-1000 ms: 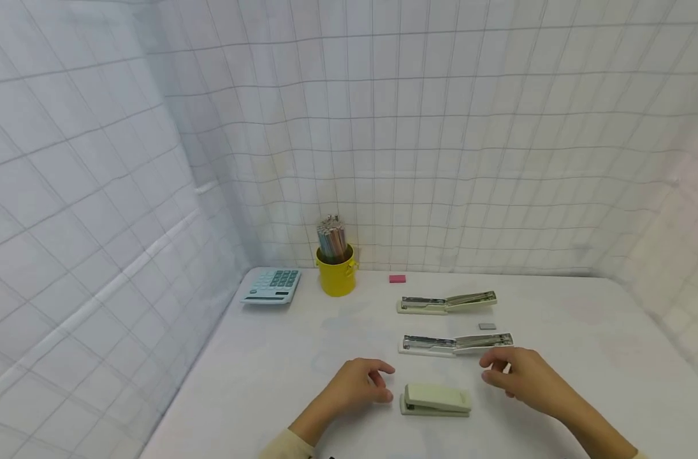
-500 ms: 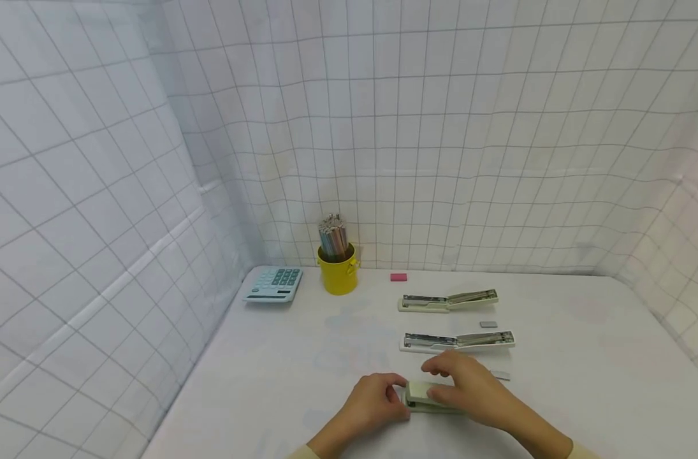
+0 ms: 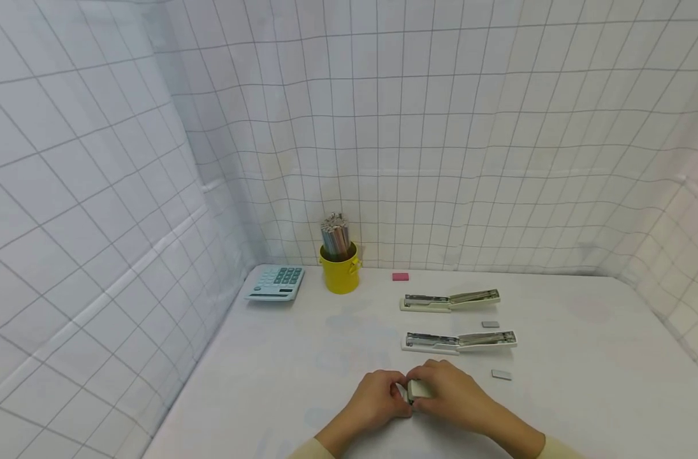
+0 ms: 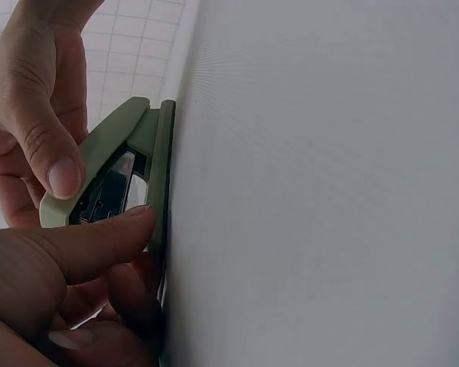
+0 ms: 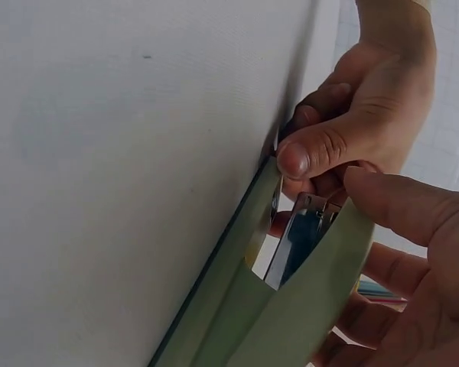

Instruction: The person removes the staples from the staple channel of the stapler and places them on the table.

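Note:
A pale green stapler (image 3: 419,390) sits at the table's front, mostly covered by both hands in the head view. My left hand (image 3: 377,403) pinches the front end of its base, thumb on top, as the left wrist view shows. From the right, my right hand (image 3: 458,400) holds the upper arm of the stapler (image 4: 115,145) near its front, thumb on one side and fingers on the other. A gap stands between upper arm and base, and the dark magazine shows inside it in the right wrist view.
Behind the hands lie a white stapler (image 3: 431,343) and a green stapler (image 3: 426,303), both folded wide apart. Grey staple strips (image 3: 501,374) lie to the right. Farther back are a pink block (image 3: 400,276), a yellow pail (image 3: 341,277) of pencils and a calculator (image 3: 276,283).
Both hands have moved in to the green stapler, the left onto its base and the right leftward onto its upper arm. The nearer grey strip, hidden at first, has come into view.

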The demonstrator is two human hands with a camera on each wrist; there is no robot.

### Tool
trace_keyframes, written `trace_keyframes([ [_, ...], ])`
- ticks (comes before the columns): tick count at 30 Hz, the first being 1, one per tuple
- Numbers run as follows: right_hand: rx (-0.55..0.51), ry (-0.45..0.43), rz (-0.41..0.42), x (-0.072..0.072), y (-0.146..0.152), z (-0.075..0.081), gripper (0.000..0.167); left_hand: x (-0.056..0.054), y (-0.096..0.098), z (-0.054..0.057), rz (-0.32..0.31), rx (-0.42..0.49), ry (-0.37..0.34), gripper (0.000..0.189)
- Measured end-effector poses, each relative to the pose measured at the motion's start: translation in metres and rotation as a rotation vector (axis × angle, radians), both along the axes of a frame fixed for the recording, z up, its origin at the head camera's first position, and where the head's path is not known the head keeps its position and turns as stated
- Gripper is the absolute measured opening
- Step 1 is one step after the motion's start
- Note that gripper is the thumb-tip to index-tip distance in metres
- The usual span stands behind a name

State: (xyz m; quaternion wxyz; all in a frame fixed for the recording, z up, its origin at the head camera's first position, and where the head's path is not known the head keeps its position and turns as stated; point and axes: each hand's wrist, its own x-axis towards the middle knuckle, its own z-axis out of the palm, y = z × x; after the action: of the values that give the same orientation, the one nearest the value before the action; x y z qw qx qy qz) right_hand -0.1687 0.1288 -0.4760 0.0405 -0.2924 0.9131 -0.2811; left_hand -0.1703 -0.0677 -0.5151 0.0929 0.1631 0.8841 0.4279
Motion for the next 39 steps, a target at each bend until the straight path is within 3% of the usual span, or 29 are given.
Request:
trace_keyframes([
  [6, -0.010, -0.003, -0.014, 0.001, -0.005, 0.000, 0.031, -0.002, 0.002, 0.001, -0.005, -0.023, 0.062, 0.024],
  [19, -0.002, 0.041, -0.026, 0.000, -0.005, 0.002, 0.027, -0.002, 0.003, -0.002, 0.014, -0.023, 0.045, 0.022],
  [39, -0.129, 0.047, -0.080, 0.010, 0.050, 0.042, 0.026, 0.003, 0.005, 0.004, 0.031, -0.037, -0.004, 0.022],
])
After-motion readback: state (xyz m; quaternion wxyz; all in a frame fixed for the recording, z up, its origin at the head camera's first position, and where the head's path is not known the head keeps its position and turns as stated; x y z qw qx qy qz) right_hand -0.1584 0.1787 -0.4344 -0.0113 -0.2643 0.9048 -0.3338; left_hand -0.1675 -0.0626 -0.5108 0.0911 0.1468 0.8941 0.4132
